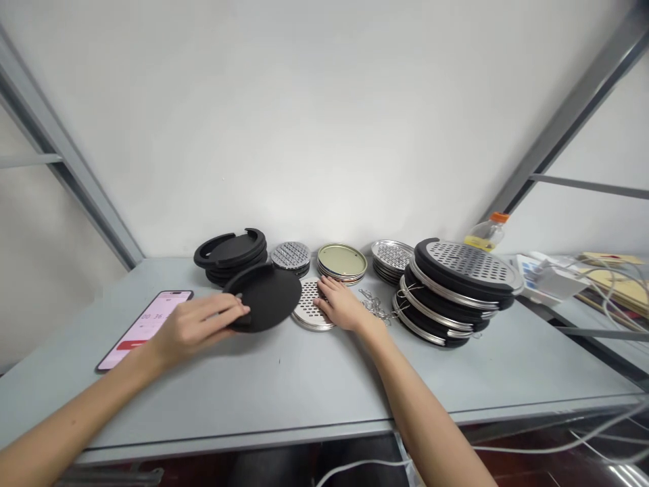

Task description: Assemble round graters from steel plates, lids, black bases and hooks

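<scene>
My left hand (pixel 203 321) is closed on the rim of a round black tray (pixel 268 297), which it holds tilted above the table. My right hand (pixel 341 304) rests with spread fingers on a perforated metal disc (pixel 309 311) in the middle. Behind stand a stack of black trays (pixel 230 253), a stack of small grater discs (pixel 291 256), a stack of gold-coloured lids (pixel 342 261) and a stack of silver grater discs (pixel 393 256). Metal clips (pixel 374 304) lie right of my right hand, beside a tall stack of black trays and perforated discs (pixel 456 291).
A phone (pixel 145 331) lies at the left of the grey table (pixel 304 399). At the back right are a bottle with an orange cap (pixel 489 232), a white box (pixel 547 281) and cables over papers. Metal posts frame both sides; a wall stands behind.
</scene>
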A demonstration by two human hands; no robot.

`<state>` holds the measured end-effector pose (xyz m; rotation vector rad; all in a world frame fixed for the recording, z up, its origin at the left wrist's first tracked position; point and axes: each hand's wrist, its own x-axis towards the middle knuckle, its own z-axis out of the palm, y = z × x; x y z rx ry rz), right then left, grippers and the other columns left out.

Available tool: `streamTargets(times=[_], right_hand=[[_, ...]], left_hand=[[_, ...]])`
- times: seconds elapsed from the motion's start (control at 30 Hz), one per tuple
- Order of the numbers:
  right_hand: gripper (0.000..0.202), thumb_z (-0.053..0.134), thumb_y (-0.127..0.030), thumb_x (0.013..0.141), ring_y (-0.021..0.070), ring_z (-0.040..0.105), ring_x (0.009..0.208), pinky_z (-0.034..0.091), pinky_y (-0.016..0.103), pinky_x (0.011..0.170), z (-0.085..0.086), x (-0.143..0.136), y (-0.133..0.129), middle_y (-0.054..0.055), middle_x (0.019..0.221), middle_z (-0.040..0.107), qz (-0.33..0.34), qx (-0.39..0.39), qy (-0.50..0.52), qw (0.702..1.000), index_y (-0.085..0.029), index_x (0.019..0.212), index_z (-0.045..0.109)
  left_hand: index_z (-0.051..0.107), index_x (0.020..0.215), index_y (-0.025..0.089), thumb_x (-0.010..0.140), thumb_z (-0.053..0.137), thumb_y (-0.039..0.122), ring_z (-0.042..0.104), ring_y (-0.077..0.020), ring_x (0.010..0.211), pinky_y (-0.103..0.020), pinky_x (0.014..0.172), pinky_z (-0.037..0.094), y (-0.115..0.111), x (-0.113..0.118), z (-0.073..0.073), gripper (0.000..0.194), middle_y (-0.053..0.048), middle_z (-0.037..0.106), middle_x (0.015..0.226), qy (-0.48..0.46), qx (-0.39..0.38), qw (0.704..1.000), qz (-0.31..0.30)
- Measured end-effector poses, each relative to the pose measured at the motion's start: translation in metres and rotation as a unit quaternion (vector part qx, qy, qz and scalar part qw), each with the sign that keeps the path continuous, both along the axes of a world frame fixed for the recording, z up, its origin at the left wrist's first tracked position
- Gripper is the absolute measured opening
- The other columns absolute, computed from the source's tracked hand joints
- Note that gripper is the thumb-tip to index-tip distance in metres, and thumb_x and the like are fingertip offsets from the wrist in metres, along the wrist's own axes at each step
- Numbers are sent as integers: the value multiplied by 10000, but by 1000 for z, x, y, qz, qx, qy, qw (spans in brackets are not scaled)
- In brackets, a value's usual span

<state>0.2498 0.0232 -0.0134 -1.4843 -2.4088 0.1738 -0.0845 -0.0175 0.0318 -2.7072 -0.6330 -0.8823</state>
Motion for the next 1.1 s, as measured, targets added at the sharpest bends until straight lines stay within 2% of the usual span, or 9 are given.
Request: streamTargets(times=[0.2, 0.37, 0.47, 0.57, 0.63, 0.7, 0.8, 0.97, 1.1], right_hand=[[440, 386, -350, 943, 288, 343, 1356, 276, 452, 1103, 0, -1, 0, 205, 1438, 398, 8, 14, 1, 1000, -90, 1287, 475], [414, 372, -281, 943, 289, 360, 1335, 289, 454, 1086, 1, -3, -1, 206, 1413, 424, 1, 20, 0, 1000, -84, 1294, 466], [370, 364, -262, 944, 279, 423, 1274, 324, 438, 1053, 4, -6, -2, 185, 1330, 507, 13, 34, 10, 999, -107, 1235, 530], [361, 404, -326, 933, 255, 475, 1219, 344, 400, 1037, 7, -7, -5, 154, 1279, 550, 58, 44, 38, 997, -143, 1193, 575], [549, 532, -497, 848, 291, 428, 1273, 321, 421, 1061, 6, -6, -7, 167, 1367, 478, 84, 29, 47, 995, -144, 1268, 530], [899, 647, -658, 668, 357, 319, 1350, 271, 478, 1091, 3, -5, -9, 194, 1464, 352, 93, 0, 41, 995, -141, 1370, 431], [1068, 695, -687, 568, 395, 216, 1392, 225, 527, 1102, -1, -4, -10, 209, 1510, 254, 87, -26, 35, 995, -146, 1423, 354], [721, 741, -436, 635, 344, 438, 1265, 324, 461, 1053, 8, -12, -12, 172, 1342, 510, 110, 25, 65, 992, -160, 1268, 534], [516, 714, -337, 664, 272, 605, 1003, 456, 361, 866, 21, -12, -16, 118, 1103, 653, 111, 32, 86, 990, -169, 1140, 605]], left_hand=[[524, 1303, 305, 882, 576, 229, 668, -221, 900, -396, 831, 532, -6, 2, -21, 431, -59, 711, 1003, 84, -53, 995, -8], [582, 1247, 278, 868, 593, 287, 633, -247, 981, -465, 938, 461, -5, -10, -27, 379, -77, 687, 1075, 103, -97, 989, 33], [533, 1302, 290, 791, 663, 463, 534, -308, 1166, -503, 1004, 403, -4, -7, -27, 555, -94, 577, 1294, 121, -151, 979, 67], [356, 1428, 320, 728, 674, 576, 340, -359, 1342, -550, 1073, 303, 4, 6, -24, 810, -92, 325, 1503, 149, -199, 965, 88], [240, 1474, 318, 696, 679, 618, 221, -367, 1397, -542, 1101, 260, 12, 16, -21, 942, -95, 191, 1550, 161, -221, 957, 92], [255, 1469, 317, 759, 622, 610, 178, -357, 1411, -548, 1120, 209, 22, 24, -21, 852, -92, 188, 1550, 166, -238, 952, 97], [270, 1468, 282, 828, 543, 599, 164, -345, 1416, -543, 1123, 207, 33, 31, -23, 764, -96, 168, 1551, 149, -257, 947, 121], [314, 1451, 278, 895, 455, 571, 144, -315, 1425, -505, 1136, 198, 35, 31, -27, 643, -55, 130, 1561, 136, -256, 948, 133], [318, 1449, 282, 895, 450, 578, 139, -308, 1427, -487, 1142, 195, 32, 28, -27, 642, -38, 112, 1565, 137, -260, 946, 134]])
